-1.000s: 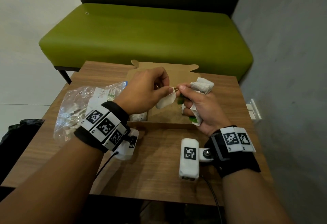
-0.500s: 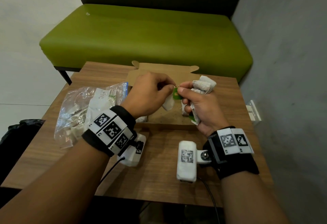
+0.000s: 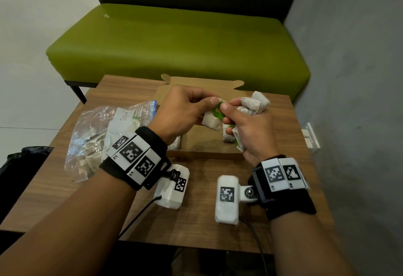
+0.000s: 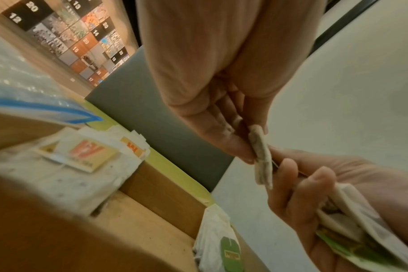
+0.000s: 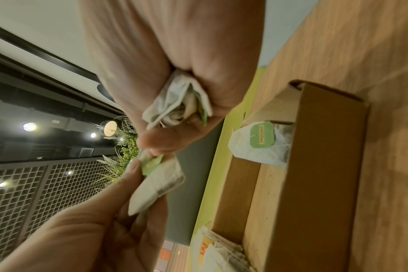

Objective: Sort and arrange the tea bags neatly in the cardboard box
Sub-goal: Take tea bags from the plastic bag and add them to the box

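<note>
We hover over the wooden table and the open cardboard box, both hands above it for an easy drop. Right hand clutches a bunch of tea bags; left hand pinches one tea bag, thumbs meeting on its green tag, probably tucking it flat.

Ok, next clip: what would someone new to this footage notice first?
Probably the two hands meeting above the open cardboard box at the table's far side: the left hand and right hand both pinch one tea bag with a green tag. The right hand also grips a crumpled bunch of tea bags. Behind it all, the bright green bench fills the background.
</note>
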The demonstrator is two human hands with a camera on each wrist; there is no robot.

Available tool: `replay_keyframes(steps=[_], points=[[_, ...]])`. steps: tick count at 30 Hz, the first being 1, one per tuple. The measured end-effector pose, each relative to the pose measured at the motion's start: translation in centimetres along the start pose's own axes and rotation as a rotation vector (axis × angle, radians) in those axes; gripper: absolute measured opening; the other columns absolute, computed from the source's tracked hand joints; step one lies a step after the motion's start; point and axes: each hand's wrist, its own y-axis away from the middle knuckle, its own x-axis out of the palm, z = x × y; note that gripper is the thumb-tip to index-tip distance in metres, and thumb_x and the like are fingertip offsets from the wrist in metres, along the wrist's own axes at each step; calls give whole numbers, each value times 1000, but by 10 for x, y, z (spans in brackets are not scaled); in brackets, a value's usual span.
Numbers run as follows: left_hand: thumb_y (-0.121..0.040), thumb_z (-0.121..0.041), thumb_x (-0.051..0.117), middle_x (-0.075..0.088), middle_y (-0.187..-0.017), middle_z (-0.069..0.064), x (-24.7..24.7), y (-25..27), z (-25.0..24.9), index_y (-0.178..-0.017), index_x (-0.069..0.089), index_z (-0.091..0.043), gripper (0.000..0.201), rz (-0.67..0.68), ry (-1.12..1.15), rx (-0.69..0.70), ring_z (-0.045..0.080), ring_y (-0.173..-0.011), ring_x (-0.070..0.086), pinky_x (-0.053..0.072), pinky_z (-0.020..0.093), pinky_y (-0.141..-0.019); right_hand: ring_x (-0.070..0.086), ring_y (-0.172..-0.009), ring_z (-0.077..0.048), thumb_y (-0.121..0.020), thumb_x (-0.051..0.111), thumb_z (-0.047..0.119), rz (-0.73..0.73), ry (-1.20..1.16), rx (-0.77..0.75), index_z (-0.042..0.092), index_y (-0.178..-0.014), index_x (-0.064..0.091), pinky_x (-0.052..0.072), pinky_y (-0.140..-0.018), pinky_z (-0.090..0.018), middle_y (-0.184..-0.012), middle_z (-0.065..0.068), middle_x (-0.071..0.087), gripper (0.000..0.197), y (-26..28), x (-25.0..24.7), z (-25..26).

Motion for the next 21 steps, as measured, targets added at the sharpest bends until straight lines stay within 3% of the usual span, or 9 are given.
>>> replay_keyframes(steps=[3, 7, 12, 16, 19, 21], points=[[-95, -14, 63, 76, -93, 14, 4, 1, -1, -99, 74, -6, 15, 34, 48, -4, 27, -84, 74, 62, 39, -75, 61, -55, -8, -87, 75, 1, -6, -41, 18, -1, -103, 61, 48, -45, -20, -72, -7, 65, 21, 0, -2, 0], [-90, -7, 68, 76, -97, 12, 10, -1, 1, -106, 73, -4, 17, 89, 27, -5, 26, -89, 74, 62, 40, -78, 59, -55, -7, -90, 73, 4, 10, 9, 32, 3, -92, 67, 48, -45, -19, -70, -6, 66, 6, 0, -10, 0], [-88, -11, 72, 73, -91, 11, 21, -7, 11, -98, 76, -11, 11, 55, -90, -12, 25, -86, 72, 61, 38, -76, 57, -56, -5, -90, 72, 6, 6, 70, 55, 0, -93, 68, 48, -45, -23, -68, -1, 65, 7, 0, -24, -5], [-83, -14, 77, 74, -83, 4, 27, -13, 22, -93, 76, -15, 10, 29, -213, -74, 17, -81, 71, 58, 34, -79, 54, -52, -7, -92, 73, 14, -67, 116, 77, 9, -86, 66, 43, -41, -21, -67, -1, 63, 10, 0, -32, -7], [-84, -15, 77, 71, -78, 1, 33, -13, 30, -90, 74, -15, 7, 30, -249, -156, 10, -70, 64, 51, 22, -62, 51, -47, -6, -93, 72, 21, -158, 108, 135, 9, -89, 66, 39, -39, -21, -65, -1, 60, 14, -5, -36, -9], [-85, -16, 76, 70, -77, -1, 39, -14, 34, -89, 73, -17, 5, 41, -276, -202, 9, -68, 62, 49, 20, -57, 49, -43, -5, -94, 71, 24, -199, 61, 173, 11, -82, 64, 37, -38, -20, -64, -1, 58, 19, -6, -38, -10]])
